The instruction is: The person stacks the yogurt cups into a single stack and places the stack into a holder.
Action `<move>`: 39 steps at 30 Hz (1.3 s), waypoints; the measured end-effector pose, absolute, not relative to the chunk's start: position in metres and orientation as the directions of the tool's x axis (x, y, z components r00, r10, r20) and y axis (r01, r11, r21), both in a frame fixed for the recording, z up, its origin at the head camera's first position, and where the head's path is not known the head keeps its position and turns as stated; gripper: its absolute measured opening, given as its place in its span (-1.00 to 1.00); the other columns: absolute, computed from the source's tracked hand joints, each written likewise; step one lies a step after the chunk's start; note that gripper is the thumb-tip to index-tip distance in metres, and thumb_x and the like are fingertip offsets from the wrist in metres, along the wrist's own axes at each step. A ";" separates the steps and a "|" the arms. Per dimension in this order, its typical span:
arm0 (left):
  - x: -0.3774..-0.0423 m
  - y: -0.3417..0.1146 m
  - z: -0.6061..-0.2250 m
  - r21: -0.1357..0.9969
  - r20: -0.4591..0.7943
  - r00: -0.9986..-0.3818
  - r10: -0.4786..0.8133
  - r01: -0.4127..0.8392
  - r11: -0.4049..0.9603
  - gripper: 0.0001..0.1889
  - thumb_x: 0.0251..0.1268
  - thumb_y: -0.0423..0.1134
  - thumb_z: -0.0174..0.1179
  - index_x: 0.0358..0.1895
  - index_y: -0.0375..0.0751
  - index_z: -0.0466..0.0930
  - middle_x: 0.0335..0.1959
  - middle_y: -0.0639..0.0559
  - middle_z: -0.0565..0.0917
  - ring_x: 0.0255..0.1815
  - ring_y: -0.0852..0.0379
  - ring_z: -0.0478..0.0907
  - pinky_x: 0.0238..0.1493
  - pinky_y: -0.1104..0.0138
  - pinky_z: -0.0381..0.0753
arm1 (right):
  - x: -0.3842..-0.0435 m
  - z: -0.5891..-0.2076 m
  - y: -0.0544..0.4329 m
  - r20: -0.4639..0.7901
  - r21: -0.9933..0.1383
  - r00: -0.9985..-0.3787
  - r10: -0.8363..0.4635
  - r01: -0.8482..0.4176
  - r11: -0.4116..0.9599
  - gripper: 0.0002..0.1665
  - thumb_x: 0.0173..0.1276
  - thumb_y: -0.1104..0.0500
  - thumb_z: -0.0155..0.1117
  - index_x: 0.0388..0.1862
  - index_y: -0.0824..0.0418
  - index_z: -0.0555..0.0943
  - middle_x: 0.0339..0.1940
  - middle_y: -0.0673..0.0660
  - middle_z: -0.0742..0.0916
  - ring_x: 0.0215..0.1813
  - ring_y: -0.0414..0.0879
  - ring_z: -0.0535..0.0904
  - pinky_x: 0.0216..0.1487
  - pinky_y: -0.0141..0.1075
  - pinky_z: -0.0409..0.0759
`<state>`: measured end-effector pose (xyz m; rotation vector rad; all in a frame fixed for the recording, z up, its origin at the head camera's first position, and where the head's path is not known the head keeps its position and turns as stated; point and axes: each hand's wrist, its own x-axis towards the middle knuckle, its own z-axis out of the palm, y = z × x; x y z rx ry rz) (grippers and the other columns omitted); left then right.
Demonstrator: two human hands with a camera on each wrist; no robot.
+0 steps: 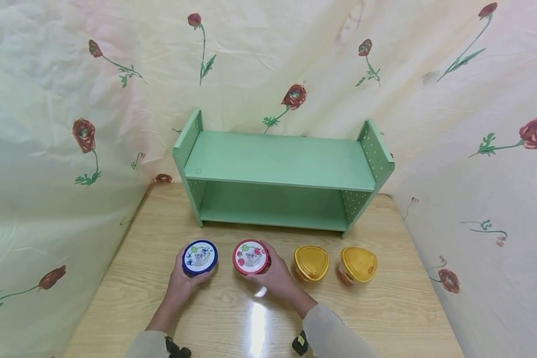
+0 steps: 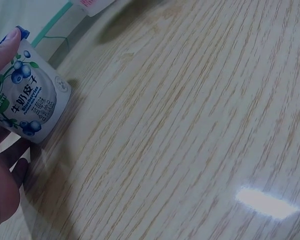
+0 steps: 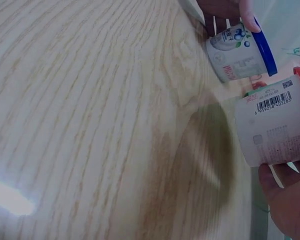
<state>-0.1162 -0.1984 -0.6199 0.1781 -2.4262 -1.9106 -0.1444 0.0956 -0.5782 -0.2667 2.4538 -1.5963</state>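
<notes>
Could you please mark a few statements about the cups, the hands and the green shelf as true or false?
1. The left hand holds the blue-rimmed cup. True.
2. The right hand holds one of the yellow-lidded containers. False: its grip is on the red-rimmed cup; the two yellow-lidded containers stand untouched to its right.
3. The green shelf already has a cup on its top board. False: both boards show nothing on them.
4. All four containers sit in a row on the wooden table in front of the shelf. True.
5. The blue-rimmed cup has a blueberry picture on its side. True, as the left wrist view shows.
</notes>
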 end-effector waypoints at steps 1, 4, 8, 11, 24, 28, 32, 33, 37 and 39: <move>-0.116 -0.198 -0.620 0.970 -0.029 -0.992 -0.122 -0.058 0.235 0.14 0.04 -0.27 0.56 0.62 -0.10 -0.06 0.56 -0.22 0.16 0.58 -0.23 0.01 0.54 -0.23 -0.15 | -0.145 -0.577 0.095 -0.065 -0.919 -0.963 -0.261 -0.044 0.393 0.34 -0.07 -0.08 0.73 0.61 0.11 0.15 0.42 0.16 0.50 0.43 0.07 0.40 0.43 -0.02 0.38; -0.116 -0.198 -0.619 0.969 -0.025 -0.992 -0.125 -0.055 0.240 0.14 0.03 -0.26 0.57 0.62 -0.11 -0.06 0.56 -0.23 0.16 0.58 -0.23 0.00 0.53 -0.23 -0.15 | -0.146 -0.574 0.092 -0.056 -0.927 -0.963 -0.264 -0.049 0.373 0.34 -0.08 -0.05 0.73 0.61 0.10 0.16 0.40 0.15 0.52 0.41 0.05 0.43 0.42 -0.05 0.40; -0.116 -0.198 -0.619 0.969 -0.019 -0.992 -0.127 -0.049 0.241 0.14 0.01 -0.27 0.57 0.61 -0.14 -0.04 0.56 -0.25 0.17 0.58 -0.24 0.01 0.53 -0.24 -0.14 | -0.148 -0.570 0.089 -0.058 -0.928 -0.965 -0.255 -0.042 0.370 0.32 -0.06 -0.04 0.73 0.60 0.08 0.16 0.39 0.15 0.52 0.39 0.03 0.44 0.40 -0.06 0.42; -0.116 -0.198 -0.619 0.968 -0.018 -0.992 -0.125 -0.049 0.247 0.14 0.02 -0.27 0.57 0.61 -0.15 -0.05 0.55 -0.25 0.17 0.58 -0.25 0.01 0.53 -0.25 -0.13 | -0.148 -0.565 0.087 -0.062 -0.925 -0.967 -0.247 -0.037 0.379 0.31 -0.05 -0.06 0.72 0.60 0.10 0.16 0.39 0.16 0.51 0.39 0.05 0.44 0.40 -0.04 0.42; -0.116 -0.197 -0.620 0.965 -0.017 -0.992 -0.129 -0.050 0.257 0.15 0.00 -0.28 0.58 0.61 -0.13 -0.04 0.54 -0.27 0.19 0.57 -0.26 0.03 0.53 -0.24 -0.12 | -0.154 -0.547 0.073 -0.040 -0.926 -0.966 -0.256 -0.061 0.374 0.31 -0.05 -0.07 0.71 0.60 0.11 0.16 0.41 0.14 0.49 0.39 0.06 0.43 0.36 -0.06 0.47; -0.117 -0.196 -0.620 0.966 -0.024 -0.991 -0.130 -0.057 0.252 0.15 0.00 -0.25 0.58 0.61 -0.12 -0.05 0.55 -0.26 0.18 0.57 -0.26 0.02 0.53 -0.24 -0.12 | -0.156 -0.544 0.066 -0.018 -0.929 -0.962 -0.273 -0.085 0.361 0.30 -0.02 -0.09 0.70 0.60 0.12 0.16 0.42 0.14 0.48 0.39 0.06 0.43 0.35 -0.06 0.49; -0.117 -0.196 -0.620 0.964 -0.048 -0.990 -0.132 -0.081 0.252 0.16 0.02 -0.21 0.58 0.62 -0.10 -0.06 0.56 -0.26 0.16 0.58 -0.27 0.01 0.53 -0.24 -0.11 | -0.157 -0.541 0.056 -0.005 -0.936 -0.959 -0.282 -0.094 0.338 0.29 -0.03 -0.07 0.71 0.60 0.10 0.16 0.42 0.12 0.47 0.40 0.05 0.42 0.36 -0.06 0.47; -0.117 -0.196 -0.620 0.964 -0.054 -0.990 -0.133 -0.087 0.251 0.16 0.02 -0.20 0.58 0.62 -0.09 -0.07 0.56 -0.26 0.15 0.58 -0.27 0.00 0.52 -0.25 -0.11 | -0.158 -0.540 0.053 -0.003 -0.937 -0.959 -0.283 -0.096 0.336 0.29 -0.03 -0.06 0.71 0.60 0.10 0.17 0.42 0.12 0.47 0.40 0.04 0.42 0.36 -0.06 0.47; -0.117 -0.196 -0.619 0.964 -0.077 -0.988 -0.135 -0.108 0.242 0.18 0.04 -0.20 0.57 0.63 -0.08 -0.12 0.57 -0.27 0.13 0.58 -0.29 -0.02 0.52 -0.26 -0.09 | -0.159 -0.537 0.039 0.007 -0.941 -0.958 -0.287 -0.103 0.322 0.29 -0.04 -0.05 0.72 0.59 0.09 0.18 0.41 0.12 0.49 0.39 0.04 0.43 0.36 -0.05 0.47; -0.117 -0.196 -0.618 0.966 -0.077 -0.988 -0.133 -0.107 0.235 0.17 0.05 -0.21 0.57 0.63 -0.09 -0.12 0.56 -0.27 0.12 0.58 -0.29 -0.01 0.52 -0.25 -0.08 | -0.159 -0.536 0.033 0.012 -0.946 -0.956 -0.292 -0.105 0.306 0.29 -0.03 -0.03 0.72 0.60 0.10 0.17 0.40 0.13 0.50 0.38 0.04 0.44 0.35 -0.06 0.48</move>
